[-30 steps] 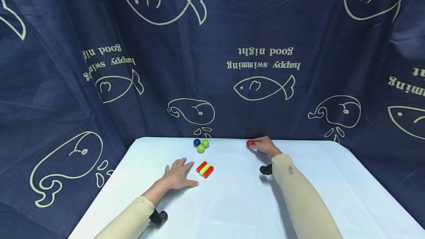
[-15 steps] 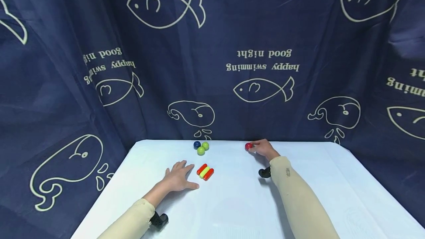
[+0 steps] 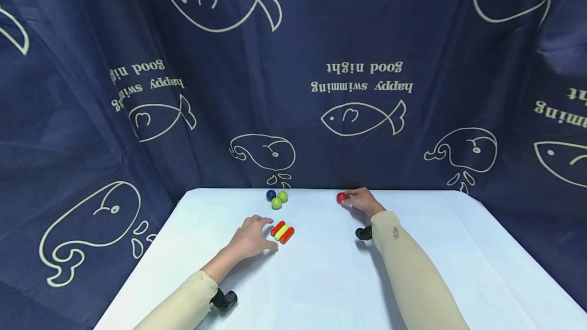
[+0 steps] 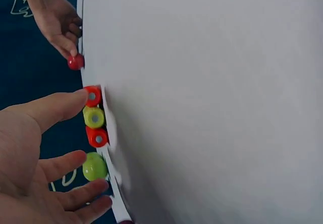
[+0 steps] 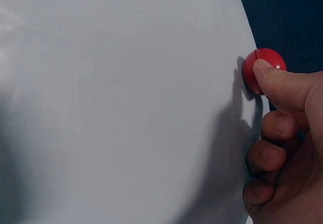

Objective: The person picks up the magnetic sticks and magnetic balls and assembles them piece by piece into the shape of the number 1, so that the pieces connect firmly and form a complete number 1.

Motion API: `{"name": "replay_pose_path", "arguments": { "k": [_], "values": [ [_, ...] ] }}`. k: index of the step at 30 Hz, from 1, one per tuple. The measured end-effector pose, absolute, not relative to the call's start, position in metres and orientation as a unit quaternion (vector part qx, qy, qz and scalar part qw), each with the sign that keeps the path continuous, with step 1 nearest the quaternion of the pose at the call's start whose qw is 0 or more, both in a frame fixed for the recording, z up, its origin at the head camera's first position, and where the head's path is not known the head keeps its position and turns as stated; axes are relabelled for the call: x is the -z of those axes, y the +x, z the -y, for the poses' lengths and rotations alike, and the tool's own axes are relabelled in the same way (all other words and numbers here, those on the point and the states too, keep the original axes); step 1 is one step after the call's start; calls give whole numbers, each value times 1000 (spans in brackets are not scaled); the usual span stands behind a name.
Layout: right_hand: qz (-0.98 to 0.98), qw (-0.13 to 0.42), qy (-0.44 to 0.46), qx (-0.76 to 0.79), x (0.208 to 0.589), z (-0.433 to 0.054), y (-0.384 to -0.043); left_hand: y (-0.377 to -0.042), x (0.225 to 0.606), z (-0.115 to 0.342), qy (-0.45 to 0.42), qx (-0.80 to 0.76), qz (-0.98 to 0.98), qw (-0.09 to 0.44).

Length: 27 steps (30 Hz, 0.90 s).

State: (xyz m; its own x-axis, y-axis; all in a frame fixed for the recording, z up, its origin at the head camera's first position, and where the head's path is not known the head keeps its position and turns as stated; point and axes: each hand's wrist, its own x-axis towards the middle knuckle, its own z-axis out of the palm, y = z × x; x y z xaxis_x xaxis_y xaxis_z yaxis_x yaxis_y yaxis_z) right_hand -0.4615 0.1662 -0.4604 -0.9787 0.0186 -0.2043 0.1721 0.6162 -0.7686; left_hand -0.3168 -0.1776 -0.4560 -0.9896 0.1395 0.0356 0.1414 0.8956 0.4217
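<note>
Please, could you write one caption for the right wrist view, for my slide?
The right hand grips a glossy, round red ball near the edge of a white table.

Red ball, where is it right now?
In the head view, the red ball is near the far edge of the table, right of the green balls, pinched by the right hand.

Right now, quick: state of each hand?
Left hand: open, beside the red and yellow sticks, not gripping them.
Right hand: closed, pinching the red ball.
</note>
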Motion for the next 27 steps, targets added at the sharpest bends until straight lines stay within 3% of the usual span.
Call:
{"name": "replay_pose_path", "arguments": {
  "k": [16,27],
  "values": [
    [-890,89,70,441,461,-164,-462,-310,451,151,-139,193,970,49],
    [-887,84,47,452,463,-167,-459,-312,455,143,-204,96,967,123]
  ]
}}
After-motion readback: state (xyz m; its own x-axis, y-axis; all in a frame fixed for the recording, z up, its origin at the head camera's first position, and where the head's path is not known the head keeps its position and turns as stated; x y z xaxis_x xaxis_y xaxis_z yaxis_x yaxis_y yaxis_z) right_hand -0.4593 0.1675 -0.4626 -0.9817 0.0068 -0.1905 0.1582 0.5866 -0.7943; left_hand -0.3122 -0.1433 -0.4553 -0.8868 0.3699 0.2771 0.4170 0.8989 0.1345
